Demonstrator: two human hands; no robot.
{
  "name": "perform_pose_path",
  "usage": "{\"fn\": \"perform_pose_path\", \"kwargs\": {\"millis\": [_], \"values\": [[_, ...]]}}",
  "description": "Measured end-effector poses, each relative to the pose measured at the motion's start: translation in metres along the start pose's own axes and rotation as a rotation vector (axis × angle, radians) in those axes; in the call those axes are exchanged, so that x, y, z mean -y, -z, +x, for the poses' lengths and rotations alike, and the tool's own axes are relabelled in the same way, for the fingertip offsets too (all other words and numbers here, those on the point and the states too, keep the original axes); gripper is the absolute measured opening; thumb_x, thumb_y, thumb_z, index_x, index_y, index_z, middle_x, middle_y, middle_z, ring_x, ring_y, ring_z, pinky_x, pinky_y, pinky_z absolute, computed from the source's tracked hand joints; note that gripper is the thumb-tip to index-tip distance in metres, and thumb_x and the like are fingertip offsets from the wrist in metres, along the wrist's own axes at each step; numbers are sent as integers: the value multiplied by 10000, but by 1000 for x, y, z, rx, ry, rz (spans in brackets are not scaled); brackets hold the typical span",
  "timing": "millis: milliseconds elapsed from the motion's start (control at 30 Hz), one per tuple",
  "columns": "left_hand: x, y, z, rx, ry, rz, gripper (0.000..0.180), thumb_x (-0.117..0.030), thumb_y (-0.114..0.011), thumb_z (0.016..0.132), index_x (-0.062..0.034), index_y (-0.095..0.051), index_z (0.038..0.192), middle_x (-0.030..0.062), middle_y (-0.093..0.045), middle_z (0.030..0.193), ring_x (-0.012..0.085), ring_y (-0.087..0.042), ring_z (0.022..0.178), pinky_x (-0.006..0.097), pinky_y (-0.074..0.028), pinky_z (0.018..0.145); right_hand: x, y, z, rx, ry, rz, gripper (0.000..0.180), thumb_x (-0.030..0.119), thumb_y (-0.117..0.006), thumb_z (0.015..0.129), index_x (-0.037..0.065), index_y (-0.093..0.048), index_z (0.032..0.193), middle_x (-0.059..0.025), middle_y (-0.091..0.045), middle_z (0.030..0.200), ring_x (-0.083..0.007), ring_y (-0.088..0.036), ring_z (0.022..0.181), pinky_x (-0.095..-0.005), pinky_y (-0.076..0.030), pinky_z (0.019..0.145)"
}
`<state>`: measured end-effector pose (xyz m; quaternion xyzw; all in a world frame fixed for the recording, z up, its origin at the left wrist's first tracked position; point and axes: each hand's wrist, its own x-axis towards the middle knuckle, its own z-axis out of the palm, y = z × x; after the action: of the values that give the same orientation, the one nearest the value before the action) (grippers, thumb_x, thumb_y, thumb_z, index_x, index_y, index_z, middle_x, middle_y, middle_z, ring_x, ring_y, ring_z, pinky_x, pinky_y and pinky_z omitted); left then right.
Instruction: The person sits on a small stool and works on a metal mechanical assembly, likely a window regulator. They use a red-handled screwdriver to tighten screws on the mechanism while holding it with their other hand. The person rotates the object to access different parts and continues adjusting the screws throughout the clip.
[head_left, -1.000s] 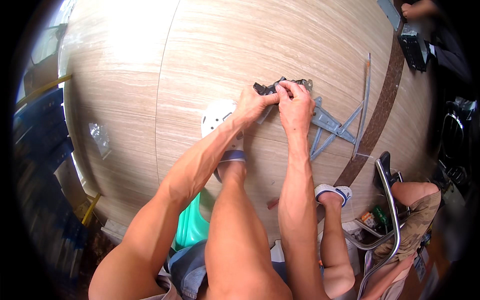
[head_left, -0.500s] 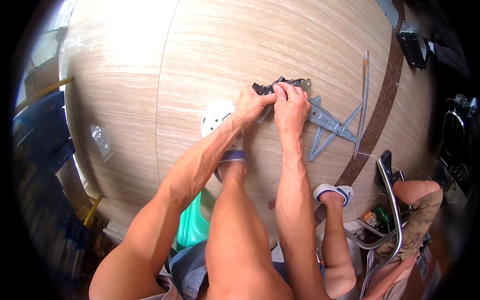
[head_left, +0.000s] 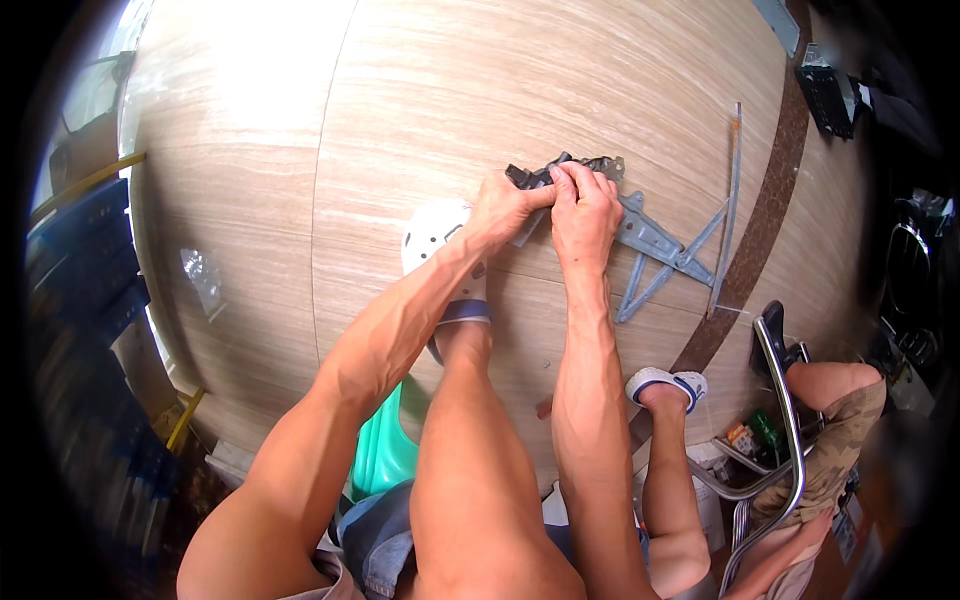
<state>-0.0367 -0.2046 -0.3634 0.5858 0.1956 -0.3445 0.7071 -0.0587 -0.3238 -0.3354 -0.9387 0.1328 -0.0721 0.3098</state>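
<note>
Both hands are together over the floor, closed around a dark, irregular black mechanism [head_left: 600, 166] with a toothed or notched metal end on its right. My left hand [head_left: 500, 212] grips its left part, thumb stretched toward the other hand. Against its near side, my right hand [head_left: 588, 215] pinches with thumb and fingertips; what lies between them is hidden. Just right of that hand, a grey metal window regulator [head_left: 652, 240] with crossed scissor arms lies on the floor. Whether the black mechanism is joined to it cannot be seen.
A long thin metal rail [head_left: 732, 190] runs beside the regulator's arms. My white clogs [head_left: 432, 228] stand on the tiled floor [head_left: 400, 100]. A green stool [head_left: 384, 450] is under me. At right, another person's leg [head_left: 835, 400] is beside a chrome chair frame [head_left: 795, 440]. Blue bins [head_left: 85, 270] line the left.
Both hands stay closed on the black mechanism; the right hand and the mechanism shift very slightly to the right. Nothing else visibly moves.
</note>
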Motion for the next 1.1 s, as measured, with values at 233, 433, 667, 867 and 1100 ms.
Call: {"fn": "perform_pose_path", "kwargs": {"millis": [233,433,667,867,1100], "values": [[-2,1,0,-34,56,65,273,-233,-853,810,-1,-712,775,-5,-625,696,88,-528,634,311,-434,536,2,-6,-2,-68,73,-53,97,139,-735,908,65,-750,968,-121,-710,910,-345,-625,871,-441,-522,792],[0,0,2,-22,-2,60,259,-206,-842,800,-1,-693,752,1,-617,686,87,-523,626,315,-427,524,2,-7,-1,-63,60,-76,82,138,-741,905,63,-734,938,-125,-693,885,-347,-607,865,-445,-514,791],[2,1,3,-46,28,53,255,-203,-840,804,6,-699,764,2,-618,691,91,-526,626,316,-433,527,4,-9,-3,-105,58,-51,108,145,-757,896,47,-724,924,-124,-628,914,-334,-601,903,-438,-516,795],[5,-2,4,-23,4,-29,249,-199,-845,801,11,-711,798,8,-638,717,92,-538,636,320,-444,537,4,-8,-1,-82,47,-69,123,151,-763,894,39,-717,917,-121,-605,912,-331,-600,904,-439,-518,794],[-2,1,1,-35,58,56,262,-208,-855,786,7,-705,775,7,-630,709,98,-532,635,324,-443,538,2,-7,2,-73,111,-149,177,183,-760,904,30,-677,869,-132,-597,901,-346,-601,886,-456,-516,780]]}}
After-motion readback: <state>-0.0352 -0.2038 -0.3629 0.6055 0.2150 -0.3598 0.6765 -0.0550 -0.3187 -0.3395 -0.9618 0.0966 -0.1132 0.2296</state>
